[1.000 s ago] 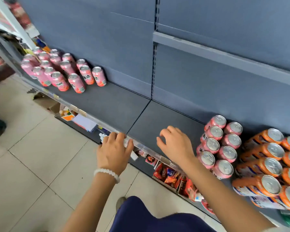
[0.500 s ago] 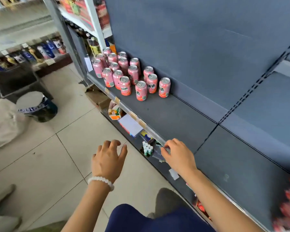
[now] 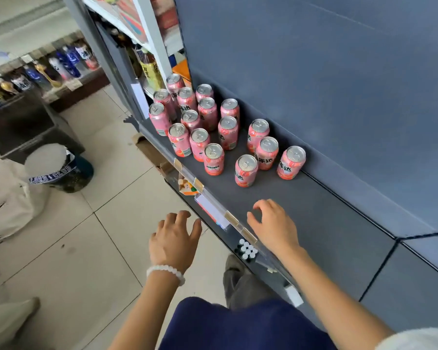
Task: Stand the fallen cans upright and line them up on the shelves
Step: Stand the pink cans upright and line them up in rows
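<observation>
The view has swung left along the shelf point(image 3: 301, 223) since a second ago: the pink and orange cans then at the right are out of sight, and the far cluster of pink cans point(image 3: 214, 133) now fills the middle of the picture, much nearer. That suggests the person is turning to this group next. Every can here stands upright, tops showing, but the cans sit in loose, staggered rows at the shelf's left end, with three or four stragglers spread toward the back panel; so what remains here looks like lining up, not righting. On the floor at the far left sit a white sack point(image 3: 8, 198) and a bucket point(image 3: 61, 168). The left hand point(image 3: 173, 239), a bead bracelet point(image 3: 166, 272) at its wrist, has come off the shelf rail and hangs over the floor, fingers spread and loosely bent, holding nothing. The right hand point(image 3: 273, 227) has moved on to the shelf's front part, fingers apart and curled downward, empty, well short of the nearest can point(image 3: 245, 170).
</observation>
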